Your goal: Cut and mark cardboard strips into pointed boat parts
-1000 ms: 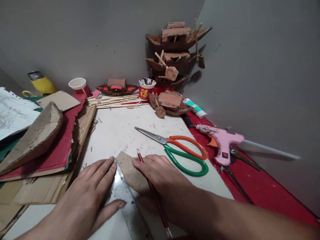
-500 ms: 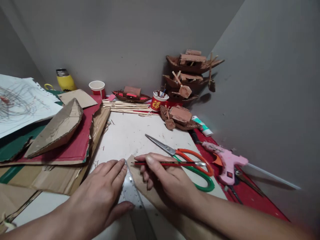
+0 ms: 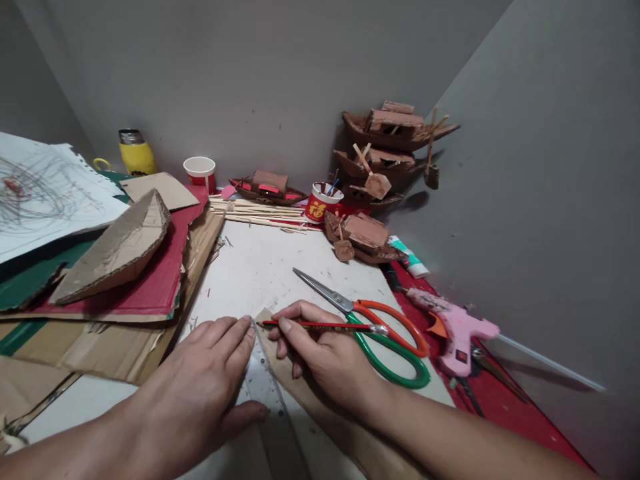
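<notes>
My left hand (image 3: pixel 210 380) lies flat, fingers stretched forward, pressing on a clear ruler (image 3: pixel 267 393). The ruler runs from my fingertips toward the bottom edge, along a strip of brown cardboard (image 3: pixel 280 363). A red and black pencil (image 3: pixel 345 327) is pinched between the thumb and fingers of my right hand (image 3: pixel 330 353). Its tip points left, at the ruler's far end near the cardboard's tip. Just beyond my right hand rest scissors (image 3: pixel 345 303) with one orange and one green handle. My right hand and forearm cover part of the cardboard.
A cardboard boat hull (image 3: pixel 120 250) lies on stacked cardboard (image 3: pixel 150 300) at left. Wooden sticks (image 3: pixel 265 215), a red paper cup (image 3: pixel 324 203) and brown model boats (image 3: pixel 395 127) stand along the back. At right lies a pink glue gun (image 3: pixel 457 327).
The pencil tip has moved slightly left, to the ruler's edge, with my right hand. My left hand stays on the ruler. The camera view has shifted a little.
</notes>
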Available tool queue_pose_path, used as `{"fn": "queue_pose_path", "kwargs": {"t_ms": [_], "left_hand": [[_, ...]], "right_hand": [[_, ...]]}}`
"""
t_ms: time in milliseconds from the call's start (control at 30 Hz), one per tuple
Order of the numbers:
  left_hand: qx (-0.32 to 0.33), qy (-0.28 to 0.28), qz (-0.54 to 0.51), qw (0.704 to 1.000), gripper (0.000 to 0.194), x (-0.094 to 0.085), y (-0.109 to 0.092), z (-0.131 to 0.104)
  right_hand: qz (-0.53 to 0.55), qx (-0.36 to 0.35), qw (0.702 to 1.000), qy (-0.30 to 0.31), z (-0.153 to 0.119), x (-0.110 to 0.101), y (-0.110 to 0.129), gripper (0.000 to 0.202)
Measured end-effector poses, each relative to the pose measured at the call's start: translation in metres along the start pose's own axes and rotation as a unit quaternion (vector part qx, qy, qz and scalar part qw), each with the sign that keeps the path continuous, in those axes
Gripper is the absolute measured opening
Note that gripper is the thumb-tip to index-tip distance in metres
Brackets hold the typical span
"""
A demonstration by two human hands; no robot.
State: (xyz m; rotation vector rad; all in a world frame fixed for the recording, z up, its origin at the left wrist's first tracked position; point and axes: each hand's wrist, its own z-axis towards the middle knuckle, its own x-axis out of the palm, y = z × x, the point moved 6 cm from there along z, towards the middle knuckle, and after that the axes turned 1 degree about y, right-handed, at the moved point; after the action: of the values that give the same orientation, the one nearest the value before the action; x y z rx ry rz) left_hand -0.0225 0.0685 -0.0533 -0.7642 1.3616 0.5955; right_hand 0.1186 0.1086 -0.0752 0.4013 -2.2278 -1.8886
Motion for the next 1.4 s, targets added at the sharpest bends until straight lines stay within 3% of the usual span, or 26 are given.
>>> {"fn": "queue_pose_path", "kwargs": {"t_ms": [567, 967, 1400], "left_hand": [[0.019, -0.022, 0.022, 0.999, 0.067, -0.0015, -0.0038, 0.0001], [0.034, -0.036, 0.027, 0.998, 0.068, 0.0029, -0.0026, -0.0036], [0.033, -0.039, 0.022, 0.998, 0.065, 0.0029, -0.0017, -0.0035]], "right_hand": [[-0.032, -0.001, 0.999, 0.020, 0.0015, 0.0022, 0.0005, 0.024], [-0.029, 0.052, 0.998, 0.020, -0.0008, -0.0016, 0.0066, 0.020], [-0.008, 0.122, 0.990, 0.077, -0.0047, -0.0035, 0.0036, 0.017]]}}
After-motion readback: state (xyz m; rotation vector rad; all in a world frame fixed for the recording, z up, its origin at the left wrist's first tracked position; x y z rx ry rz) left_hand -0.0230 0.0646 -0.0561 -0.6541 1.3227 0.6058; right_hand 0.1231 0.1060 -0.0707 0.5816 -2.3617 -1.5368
